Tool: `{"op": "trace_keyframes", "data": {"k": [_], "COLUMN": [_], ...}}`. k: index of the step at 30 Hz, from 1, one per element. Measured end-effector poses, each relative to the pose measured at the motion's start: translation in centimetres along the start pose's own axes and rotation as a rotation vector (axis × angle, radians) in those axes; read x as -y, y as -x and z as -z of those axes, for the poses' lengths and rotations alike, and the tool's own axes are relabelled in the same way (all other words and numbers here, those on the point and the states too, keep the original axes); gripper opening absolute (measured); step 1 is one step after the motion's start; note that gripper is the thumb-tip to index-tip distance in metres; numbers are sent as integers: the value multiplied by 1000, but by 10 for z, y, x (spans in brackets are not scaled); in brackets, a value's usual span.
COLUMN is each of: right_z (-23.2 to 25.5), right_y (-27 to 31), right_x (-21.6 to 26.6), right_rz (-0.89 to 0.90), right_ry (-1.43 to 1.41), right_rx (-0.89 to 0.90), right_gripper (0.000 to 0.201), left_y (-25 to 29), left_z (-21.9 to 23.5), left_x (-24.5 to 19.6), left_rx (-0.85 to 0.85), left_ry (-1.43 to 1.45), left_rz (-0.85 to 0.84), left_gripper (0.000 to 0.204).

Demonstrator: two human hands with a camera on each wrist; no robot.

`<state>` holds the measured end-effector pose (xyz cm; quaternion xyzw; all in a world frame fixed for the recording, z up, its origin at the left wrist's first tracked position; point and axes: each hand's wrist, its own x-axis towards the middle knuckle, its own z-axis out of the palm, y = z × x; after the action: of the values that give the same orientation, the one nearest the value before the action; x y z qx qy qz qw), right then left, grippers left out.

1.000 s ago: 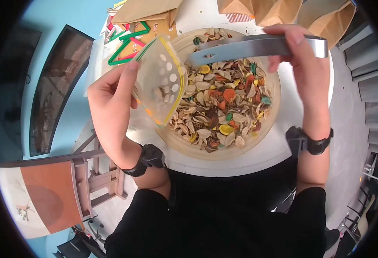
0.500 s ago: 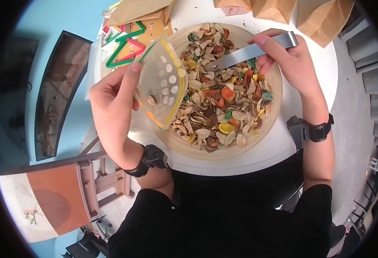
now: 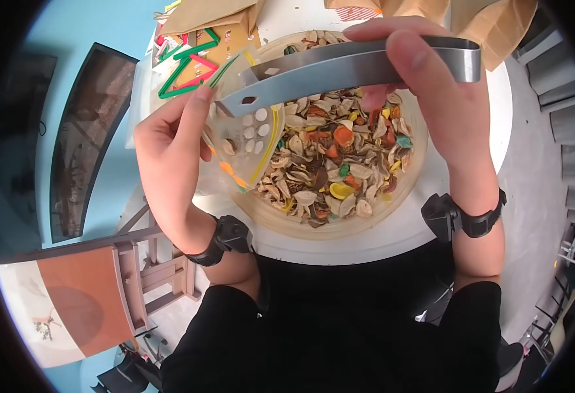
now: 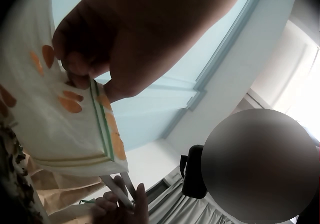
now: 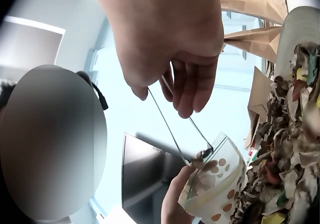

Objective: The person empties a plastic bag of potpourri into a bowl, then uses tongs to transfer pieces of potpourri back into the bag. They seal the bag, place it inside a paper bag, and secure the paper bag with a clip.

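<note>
My left hand (image 3: pixel 173 147) pinches the edge of a clear zip bag (image 3: pixel 261 147) with white dots, orange marks and a yellow seal. Inside the bag lies a pale dried piece (image 3: pixel 228 147). Metal tongs (image 3: pixel 340 73) are gripped by my right hand (image 3: pixel 441 98), above the round tray (image 3: pixel 405 180) of mixed dried petals (image 3: pixel 340 164). The tong tips reach over the bag's mouth, close to my left thumb. In the right wrist view, dried bits (image 5: pixel 202 155) sit between the tips of the tongs (image 5: pixel 167 124) at the bag's opening (image 5: pixel 200 170).
Brown paper bags (image 3: pixel 497 29) stand at the back right of the white table (image 3: pixel 474 131). At the back left lie a flat paper bag (image 3: pixel 209 16) and green and pink folded strips (image 3: pixel 186 69). A framed picture (image 3: pixel 71 304) is at the lower left.
The tongs rose from the petals and swung left, from over the tray to the bag's mouth, and look larger near the camera. My left hand and the bag barely moved.
</note>
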<state>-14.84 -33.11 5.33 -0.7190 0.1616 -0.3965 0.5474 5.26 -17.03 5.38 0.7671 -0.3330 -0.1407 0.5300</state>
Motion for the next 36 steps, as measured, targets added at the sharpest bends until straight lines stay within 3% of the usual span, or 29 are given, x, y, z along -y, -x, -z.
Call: {"op": "trace_keyframes", "data": {"k": [4,7,10,15,18,25,31,36], "right_z": [43,71,85,82,67,44,43,32], "right_y": [-7,-13,-16,-15,-11,-9,-9,-9], "right_x": [-16,-13,-25,-48,-50,-40,-37,-29], "right_rz": [-48,-252,-322,-432,-383,-341,-331,-245], "right_ry": [-40,428,343,225,112,77,88,-100], "right_rx": [-59,-212,-233,-10,66,59,-80,-148], "right_gripper": [37,42,42,40,37,28,33,36], "left_y": [0,-1,0,-1,-1,0,0,1], "left_z": [5,7,3,2,3,0,1,0], "left_x": [0,0,2,0,1,-1,-1,-3], "left_rx": [-70,-73,-31,-15,-8,-13,13,31], "left_ry": [5,-26,9,-24,-26,-4,14,22], "left_rz": [-4,-38,-20,-3,-5,4,25,43], "left_gripper": [26,26,27,27,28,28,27,26]}}
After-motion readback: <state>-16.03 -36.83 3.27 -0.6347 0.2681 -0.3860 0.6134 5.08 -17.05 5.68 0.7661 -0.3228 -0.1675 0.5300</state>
